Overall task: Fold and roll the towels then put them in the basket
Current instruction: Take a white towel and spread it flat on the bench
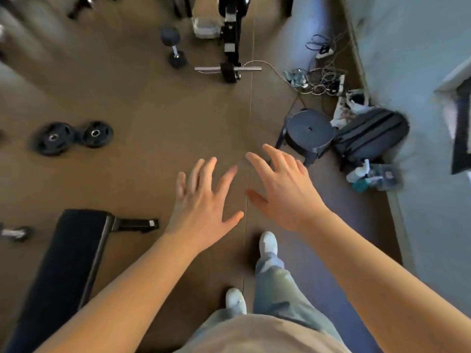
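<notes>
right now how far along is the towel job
Done: nothing visible; no towel or basket shows in this view. In hand: nothing; the left hand and right hand hang over the floor with fingers spread, near a bench and stool. Left: seemingly all of the folding, rolling and basket loading.

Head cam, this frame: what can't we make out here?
Towels, basket: neither shows in the head view; they may lie beyond its edges.
Left hand, right hand: open, backs up, so the palms are hidden.
Bench: runs out at the bottom-left corner, with the left forearm over its near end.
Cable heap by the wall: blurred, single items not separable.
Dumbbell: cut by the left edge, blurred.
</notes>
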`<state>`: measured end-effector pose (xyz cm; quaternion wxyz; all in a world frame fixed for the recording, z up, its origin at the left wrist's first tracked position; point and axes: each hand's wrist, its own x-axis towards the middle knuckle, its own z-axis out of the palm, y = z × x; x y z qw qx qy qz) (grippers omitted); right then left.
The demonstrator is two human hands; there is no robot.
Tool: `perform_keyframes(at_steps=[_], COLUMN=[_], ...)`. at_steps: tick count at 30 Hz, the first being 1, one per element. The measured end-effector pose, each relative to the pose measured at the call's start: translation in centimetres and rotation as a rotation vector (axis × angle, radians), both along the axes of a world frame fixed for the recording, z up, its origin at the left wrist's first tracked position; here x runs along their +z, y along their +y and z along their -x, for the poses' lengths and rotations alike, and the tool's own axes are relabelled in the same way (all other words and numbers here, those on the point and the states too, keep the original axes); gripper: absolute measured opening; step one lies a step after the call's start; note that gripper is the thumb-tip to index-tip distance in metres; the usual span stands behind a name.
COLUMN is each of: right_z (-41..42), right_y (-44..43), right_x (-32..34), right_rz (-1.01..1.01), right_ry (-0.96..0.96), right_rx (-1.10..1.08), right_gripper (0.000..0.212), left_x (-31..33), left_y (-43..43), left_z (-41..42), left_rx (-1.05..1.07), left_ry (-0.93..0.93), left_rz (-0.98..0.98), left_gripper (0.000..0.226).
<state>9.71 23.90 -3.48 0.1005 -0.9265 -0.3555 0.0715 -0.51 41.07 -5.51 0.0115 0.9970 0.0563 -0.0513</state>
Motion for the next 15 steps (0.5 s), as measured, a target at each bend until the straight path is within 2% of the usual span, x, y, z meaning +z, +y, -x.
perform_keyframes(at_steps=[7,15], right_z=[-13.4,-30.5], right_y=[12.1,28.1], right_x=[-2.6,-0.9], right_rz=[0.013,0.071], right_ry=[0.021,0.064], right_rx=[0.115,0.341], right_gripper=[0.079,0.076], left_x=[-2.4,-1.2], left_y=[10.3,23.7], left_z=[-10.9,-25.0], left_rx=[0.184,0.391], left_ry=[-0.011,-0.016], left_rz=[0.03,0.06], left_gripper=[0.093,0.093])
